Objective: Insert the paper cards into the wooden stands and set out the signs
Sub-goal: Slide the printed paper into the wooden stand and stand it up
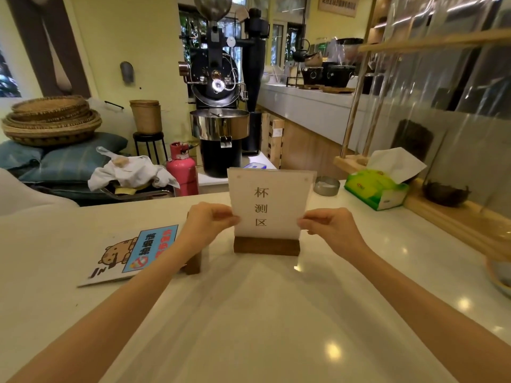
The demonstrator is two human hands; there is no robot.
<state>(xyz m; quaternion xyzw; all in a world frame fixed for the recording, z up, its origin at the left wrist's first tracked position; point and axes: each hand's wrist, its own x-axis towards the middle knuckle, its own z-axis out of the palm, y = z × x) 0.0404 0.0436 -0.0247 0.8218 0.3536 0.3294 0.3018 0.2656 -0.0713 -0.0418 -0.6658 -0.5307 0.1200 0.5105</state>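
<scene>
Both hands pinch the card, half-hiding a second stand.

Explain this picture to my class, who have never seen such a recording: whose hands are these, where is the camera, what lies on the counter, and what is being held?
There is no machine here. A person wears one wide-angle camera on the head, looking forward and down, so the two bare arms reaching in from the bottom are the wearer's own.

The left hand and right hand each pinch a lower edge of a white paper card with three printed characters. It stands upright in a dark wooden stand on the white counter.

To the left lies a flat cartoon sign. A second wooden stand shows partly behind the left forearm. To the right sit a green tissue box and a small metal dish. Behind stands a black coffee roaster.
</scene>
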